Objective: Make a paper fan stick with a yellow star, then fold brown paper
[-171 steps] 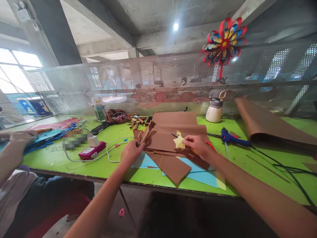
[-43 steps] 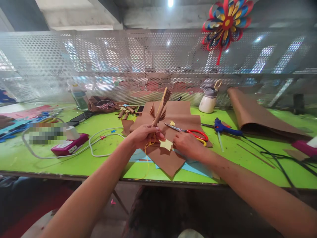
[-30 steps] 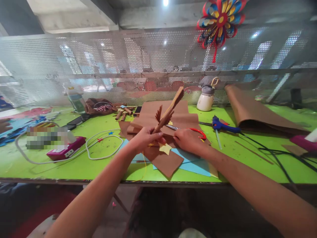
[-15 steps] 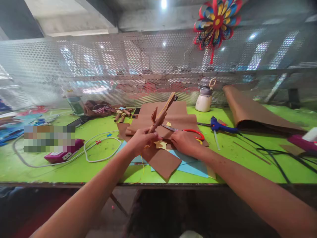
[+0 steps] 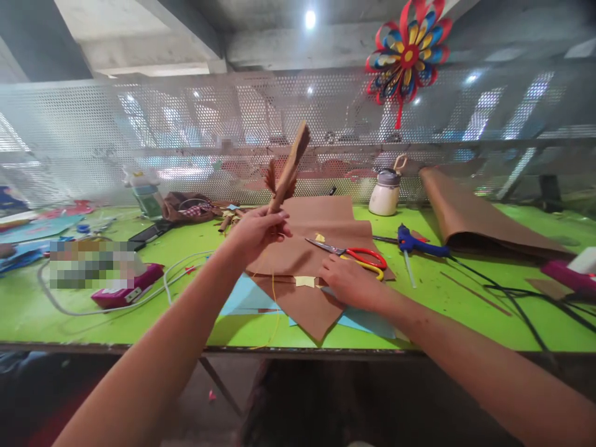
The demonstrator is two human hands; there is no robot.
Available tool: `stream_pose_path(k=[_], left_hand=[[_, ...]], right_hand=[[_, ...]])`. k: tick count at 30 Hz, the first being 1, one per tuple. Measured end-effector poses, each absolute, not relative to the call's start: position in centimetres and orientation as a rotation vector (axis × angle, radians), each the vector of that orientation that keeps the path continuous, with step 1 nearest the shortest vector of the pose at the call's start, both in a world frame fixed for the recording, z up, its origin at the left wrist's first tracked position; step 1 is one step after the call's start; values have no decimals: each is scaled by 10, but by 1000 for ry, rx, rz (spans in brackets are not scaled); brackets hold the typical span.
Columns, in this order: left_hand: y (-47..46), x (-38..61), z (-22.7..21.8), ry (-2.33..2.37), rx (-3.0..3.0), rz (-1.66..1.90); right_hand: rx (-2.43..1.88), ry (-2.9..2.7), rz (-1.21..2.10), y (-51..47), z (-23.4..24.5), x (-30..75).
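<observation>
1. While the left hand point(image 5: 261, 233) pinches its lower end, the brown paper roll point(image 5: 289, 167) leans up above the green table point(image 5: 237, 330)!
2. Down low, the right hand point(image 5: 347, 282) sits beside the yellow paper piece point(image 5: 305, 281); gripping anything? I cannot tell.

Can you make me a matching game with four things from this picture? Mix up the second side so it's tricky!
Things:
1. Brown paper piece
2. Scissors
3. Glue gun
4. Whitish bottle

Colours, places and states:
A. Mostly blue
B. Standing upright on the table
C. In the grip of the left hand
D. Partly red, partly yellow

Right pairs: 1-C, 2-D, 3-A, 4-B.
</observation>
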State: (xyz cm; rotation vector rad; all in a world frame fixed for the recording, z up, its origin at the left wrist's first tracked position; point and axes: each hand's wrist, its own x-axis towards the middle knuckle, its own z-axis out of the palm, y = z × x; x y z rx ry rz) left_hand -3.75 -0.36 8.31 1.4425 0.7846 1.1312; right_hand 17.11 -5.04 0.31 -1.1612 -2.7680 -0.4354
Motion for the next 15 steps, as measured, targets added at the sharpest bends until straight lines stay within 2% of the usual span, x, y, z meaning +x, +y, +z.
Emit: stream_pose_path(k=[5,8,15], left_hand=[[10,-2,26,696,1305,1163],[6,1,2,732,1248,1084],[5,-11,0,592,1095,991]], right_hand=[[-1220,-2699,-395,-44,1,172],[-1219,-2617,-240,-40,2,174],[-1294,-2300,46,-32,5,186]])
